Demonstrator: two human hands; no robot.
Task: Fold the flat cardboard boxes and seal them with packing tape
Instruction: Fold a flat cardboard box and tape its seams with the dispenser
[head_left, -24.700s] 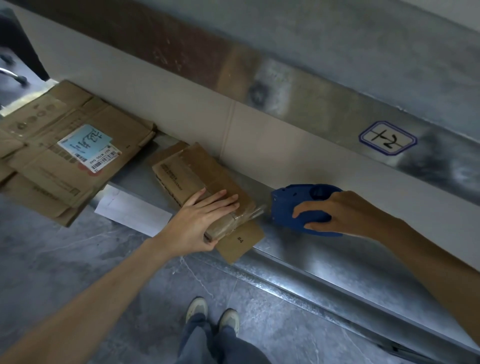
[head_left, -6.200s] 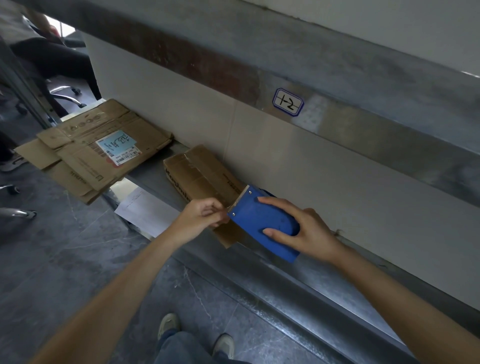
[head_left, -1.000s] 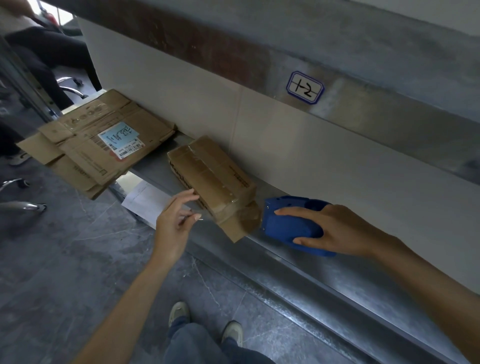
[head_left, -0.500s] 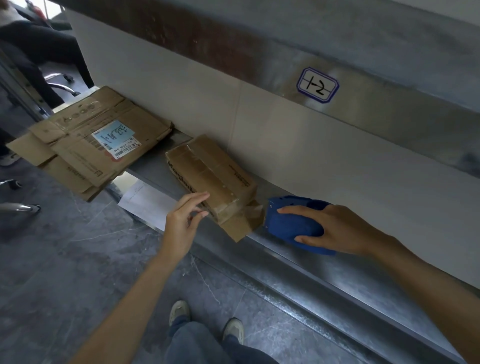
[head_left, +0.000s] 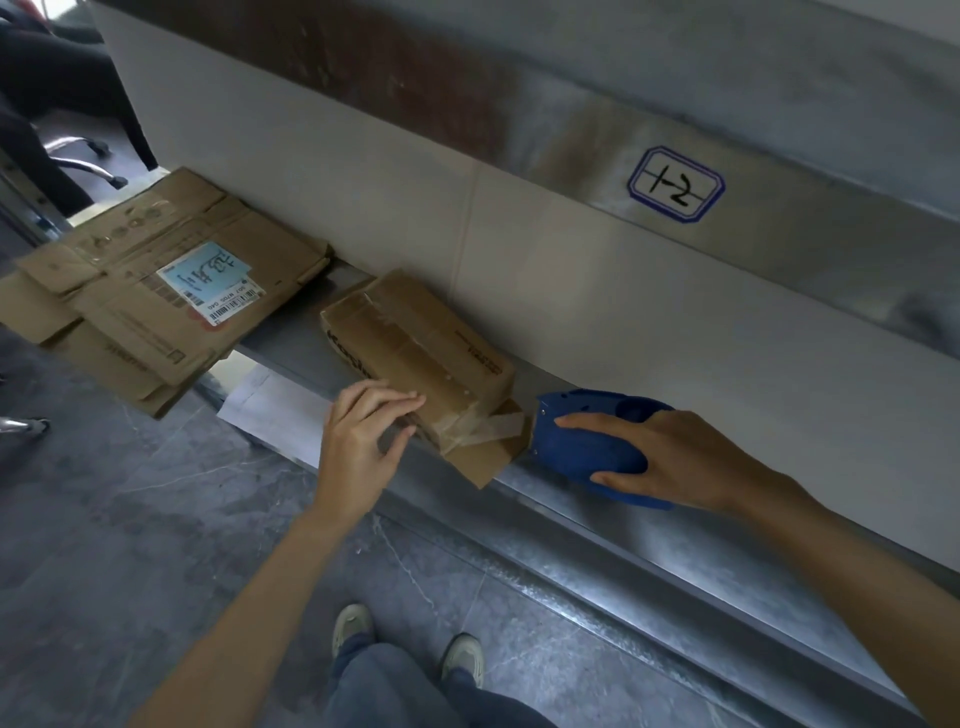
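Note:
A small folded cardboard box (head_left: 415, 343) lies on a metal ledge (head_left: 571, 499) against the wall, with clear tape along its top and over its near end. A strip of tape (head_left: 498, 427) runs from that end to the blue tape dispenser (head_left: 582, 436). My right hand (head_left: 670, 457) grips the dispenser on the ledge, right of the box. My left hand (head_left: 363, 436) rests with fingertips on the box's near corner, fingers slightly bent. A loose flap (head_left: 478, 457) sticks out below the taped end.
A stack of flat cardboard boxes (head_left: 156, 291) with a blue label lies at the left end of the ledge. A white sheet (head_left: 270, 410) lies on the grey floor below. My shoes (head_left: 353, 623) stand near the ledge. A chair base (head_left: 83, 161) is far left.
My left hand has moved right and up from the air beside the box onto its near corner. The right hand and dispenser have stayed put by the box's end.

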